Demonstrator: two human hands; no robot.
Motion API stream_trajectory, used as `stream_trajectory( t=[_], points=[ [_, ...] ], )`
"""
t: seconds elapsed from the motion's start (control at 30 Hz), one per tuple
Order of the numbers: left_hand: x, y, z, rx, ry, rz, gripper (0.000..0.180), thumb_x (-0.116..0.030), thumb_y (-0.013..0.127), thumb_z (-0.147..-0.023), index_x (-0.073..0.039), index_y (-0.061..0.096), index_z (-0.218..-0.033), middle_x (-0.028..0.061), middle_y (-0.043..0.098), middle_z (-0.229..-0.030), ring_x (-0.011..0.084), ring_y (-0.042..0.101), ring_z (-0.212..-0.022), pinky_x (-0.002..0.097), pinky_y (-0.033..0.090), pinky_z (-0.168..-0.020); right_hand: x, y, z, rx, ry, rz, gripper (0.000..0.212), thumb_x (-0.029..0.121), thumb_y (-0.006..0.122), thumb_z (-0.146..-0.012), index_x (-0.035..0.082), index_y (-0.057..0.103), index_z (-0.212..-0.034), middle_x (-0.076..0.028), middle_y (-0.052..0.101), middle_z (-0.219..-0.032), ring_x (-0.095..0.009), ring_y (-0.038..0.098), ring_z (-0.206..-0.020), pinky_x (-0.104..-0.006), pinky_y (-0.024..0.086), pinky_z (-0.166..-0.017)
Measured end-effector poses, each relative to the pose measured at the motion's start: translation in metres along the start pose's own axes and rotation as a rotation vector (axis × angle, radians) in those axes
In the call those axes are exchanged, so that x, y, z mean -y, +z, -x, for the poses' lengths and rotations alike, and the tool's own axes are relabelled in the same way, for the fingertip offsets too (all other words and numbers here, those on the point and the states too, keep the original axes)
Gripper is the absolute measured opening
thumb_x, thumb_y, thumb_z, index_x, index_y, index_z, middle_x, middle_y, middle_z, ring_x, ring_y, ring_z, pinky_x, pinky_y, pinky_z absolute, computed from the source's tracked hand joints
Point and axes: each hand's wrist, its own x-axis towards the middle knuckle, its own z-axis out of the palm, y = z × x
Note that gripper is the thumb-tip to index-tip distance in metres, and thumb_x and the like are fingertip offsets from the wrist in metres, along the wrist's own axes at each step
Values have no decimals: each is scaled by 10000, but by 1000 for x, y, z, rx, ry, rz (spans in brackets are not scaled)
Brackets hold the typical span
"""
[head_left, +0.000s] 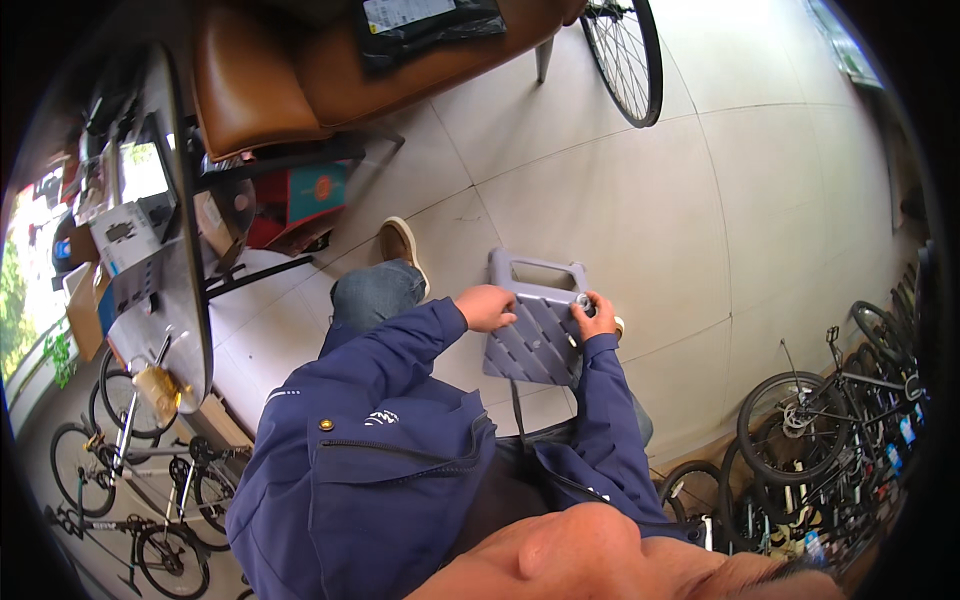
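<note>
Fingers of the right hand (599, 321) are pinched around a small silvery round part (585, 300), at the right edge of a grey slatted plastic stool (530, 352); the left hand (486, 308) is curled, contents indiscernible. Part is probably best steadied over the stool.

Looks down from the person's head through a fisheye lens, close above the navy jacket (390, 500) at lower centre, farther from the tiled floor (610, 210) across centre and upper right; reaches to the brown sofa (250, 80) at upper left and black bicycle (800, 416) at lower right.
</note>
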Motion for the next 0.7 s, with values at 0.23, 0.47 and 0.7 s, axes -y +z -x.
stream_trajectory(
  t=[0.23, 0.47, 0.7],
  points=[
    [-14, -30, -21, 72, 120, -123, 393, -391, 714, -964, -66, 725, -1185, 167, 754, -1109, 396, 714, -1047, 499, 569, -889, 35, 89, 52, 307, -255, 142, 513, 281, 892, -751, 119, 709, -1202, -166, 678, -1173, -406, 609, -1141, -502, 499, -1019],
    [-8, -56, -33, -82, 199, -298, 406, -407, 714, -986, -61, 702, -1200, 171, 752, -1163, 395, 706, -1078, 498, 569, -898, 45, 176, 81, 769, -341, 306, 457, 338, 879, -749, 84, 769, -1113, -211, 734, -1090, -432, 701, -1059, -498, 576, -957],
    [-27, -60, -4, -432, 399, -241, 328, -311, 738, -975, -30, 711, -1141, 169, 744, -1111, 374, 716, -1022, 465, 580, -887, 95, 146, 31, 516, -496, 375, 479, 332, 906, -726, 127, 774, -1138, -213, 738, -1081, -432, 722, -1014, -502, 597, -910]
  ],
)
